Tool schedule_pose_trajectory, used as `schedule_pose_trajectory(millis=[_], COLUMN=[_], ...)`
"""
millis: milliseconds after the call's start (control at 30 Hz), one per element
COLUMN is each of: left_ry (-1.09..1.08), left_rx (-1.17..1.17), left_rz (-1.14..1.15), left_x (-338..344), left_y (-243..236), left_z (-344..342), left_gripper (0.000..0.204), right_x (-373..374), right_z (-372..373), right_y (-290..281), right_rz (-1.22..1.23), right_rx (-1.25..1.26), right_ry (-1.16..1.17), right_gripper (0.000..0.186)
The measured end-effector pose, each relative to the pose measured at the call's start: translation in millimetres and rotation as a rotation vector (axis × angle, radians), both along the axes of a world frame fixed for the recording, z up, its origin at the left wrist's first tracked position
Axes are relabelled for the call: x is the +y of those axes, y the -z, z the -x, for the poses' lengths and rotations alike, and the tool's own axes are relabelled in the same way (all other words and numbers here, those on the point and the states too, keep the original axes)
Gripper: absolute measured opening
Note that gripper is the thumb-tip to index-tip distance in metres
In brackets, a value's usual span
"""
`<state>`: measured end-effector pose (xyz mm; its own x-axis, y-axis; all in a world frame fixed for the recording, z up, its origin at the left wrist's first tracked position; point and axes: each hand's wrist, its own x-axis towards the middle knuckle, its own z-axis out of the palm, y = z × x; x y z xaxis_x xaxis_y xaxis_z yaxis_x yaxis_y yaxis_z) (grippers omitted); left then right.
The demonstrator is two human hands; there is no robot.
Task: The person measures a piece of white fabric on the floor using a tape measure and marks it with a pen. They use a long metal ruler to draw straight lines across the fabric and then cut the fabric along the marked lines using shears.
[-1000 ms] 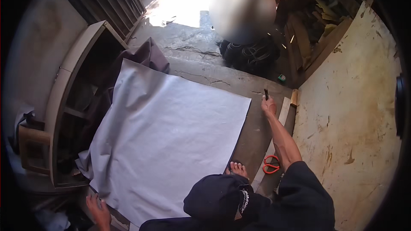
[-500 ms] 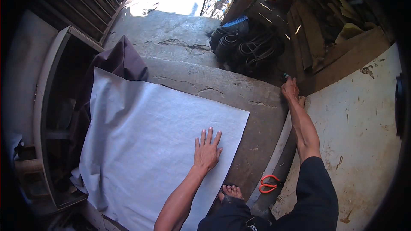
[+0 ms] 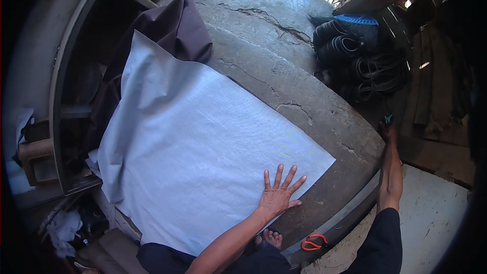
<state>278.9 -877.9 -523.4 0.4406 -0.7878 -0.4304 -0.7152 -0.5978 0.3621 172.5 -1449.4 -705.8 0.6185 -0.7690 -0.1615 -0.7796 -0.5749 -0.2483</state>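
A large pale silvery-grey sheet [image 3: 203,137] is spread on the cracked concrete floor [image 3: 342,172], over part of a dark purple-brown fabric [image 3: 182,30]. My left hand [image 3: 279,187] lies flat on the sheet near its right edge, fingers spread, holding nothing. At the far right my right hand [image 3: 388,128] has its fingers closed on a small teal-green object [image 3: 388,119], too small and shadowed to identify exactly. Orange-handled scissors [image 3: 313,242] lie near a long strip [image 3: 337,218] to the right of my bare foot [image 3: 271,238].
An open cabinet frame [image 3: 58,96] stands at left. Bundles of black coiled straps [image 3: 365,63] with a blue item sit at upper right beside wooden boards [image 3: 431,81]. A stained pale board [image 3: 436,213] lies at lower right.
My left hand has come from the lower-left edge onto the sheet. My right arm has reached farther out toward the small green object. The view has turned, so the scene sits differently.
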Motion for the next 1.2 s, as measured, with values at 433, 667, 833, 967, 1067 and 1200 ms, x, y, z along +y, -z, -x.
schedule_pose_trajectory(millis=[433, 667, 833, 967, 1067, 1200], left_ry=[-0.014, -0.406, -0.390, -0.897, -1.306, -1.614], left_rx=[0.136, 0.526, 0.153, 0.096, 0.028, -0.054], left_rz=[-0.015, 0.425, -0.025, -0.672, -0.419, -0.238], left_x=[-5.0, 58.0, 297.2, 476.7, 539.9, 560.8], left_y=[-4.2, -61.2, -117.1, -171.8, -130.7, -46.8], left_z=[-6.0, -38.9, -21.9, 41.6, 137.7, 246.5], left_gripper=[0.099, 0.074, 0.037, 0.036, 0.043, 0.061], right_x=[28.8, 269.2, 466.9, 524.7, 548.5, 545.2], right_z=[-55.0, -110.5, -90.4, -71.8, -59.8, -47.1], right_y=[-79.3, -217.2, -218.6, -217.9, -219.9, -203.2], right_rz=[0.079, -0.184, -0.325, -0.288, -0.213, -0.066], right_rx=[0.001, -0.452, -0.347, -0.335, -0.068, -0.097], right_ry=[0.358, 0.124, -0.550, -0.694, -0.746, -0.800], right_gripper=[0.075, 0.072, 0.058, 0.058, 0.061, 0.065])
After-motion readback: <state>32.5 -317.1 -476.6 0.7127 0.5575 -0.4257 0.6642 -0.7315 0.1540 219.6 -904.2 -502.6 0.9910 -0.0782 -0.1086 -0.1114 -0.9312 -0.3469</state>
